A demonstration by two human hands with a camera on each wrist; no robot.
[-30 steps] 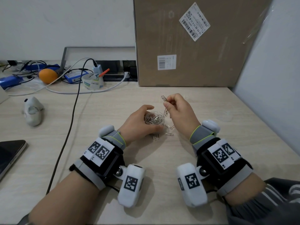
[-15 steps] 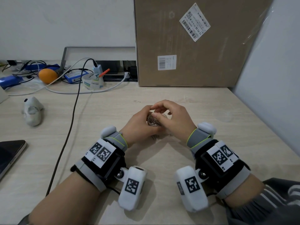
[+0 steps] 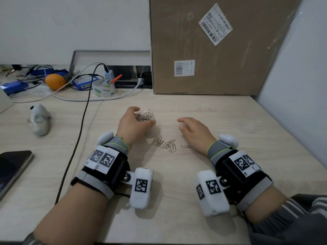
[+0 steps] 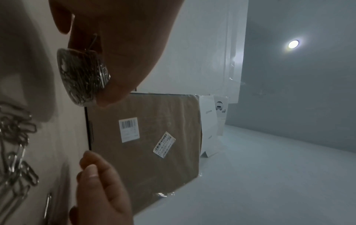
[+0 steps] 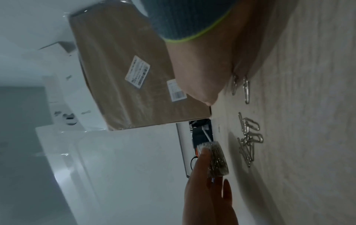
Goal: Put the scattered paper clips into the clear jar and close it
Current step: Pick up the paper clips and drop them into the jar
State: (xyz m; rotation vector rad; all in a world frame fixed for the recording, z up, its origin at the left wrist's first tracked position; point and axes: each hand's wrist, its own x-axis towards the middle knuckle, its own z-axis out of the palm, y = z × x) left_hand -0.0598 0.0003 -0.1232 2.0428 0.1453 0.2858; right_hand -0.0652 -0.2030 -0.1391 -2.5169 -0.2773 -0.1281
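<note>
A small clear jar (image 3: 148,116), nearly full of silver paper clips and without a lid, stands on the table; my left hand (image 3: 137,119) grips it from the side. In the left wrist view the jar (image 4: 82,76) sits between thumb and fingers. Several loose paper clips (image 3: 165,145) lie in a small heap nearer to me, between my wrists, with one clip (image 3: 185,146) just right of them. Another clip (image 3: 151,110) lies by the jar's far side. My right hand (image 3: 184,123) hovers low, empty, fingers relaxed, right of the heap. The right wrist view shows the heap (image 5: 249,141) and the jar (image 5: 218,158).
A large cardboard box (image 3: 221,50) stands against the wall behind. A black cable (image 3: 77,138), a tape roll (image 3: 104,87), an orange (image 3: 54,81) and a grey toy (image 3: 39,121) are at the left, a phone (image 3: 12,168) at the left edge. A faint clear disc (image 3: 247,129) lies at the right.
My right hand, which held a clip above the jar and then reached its mouth, has pulled away to the right, empty. The left hand has shifted the jar left, uncovering the heap.
</note>
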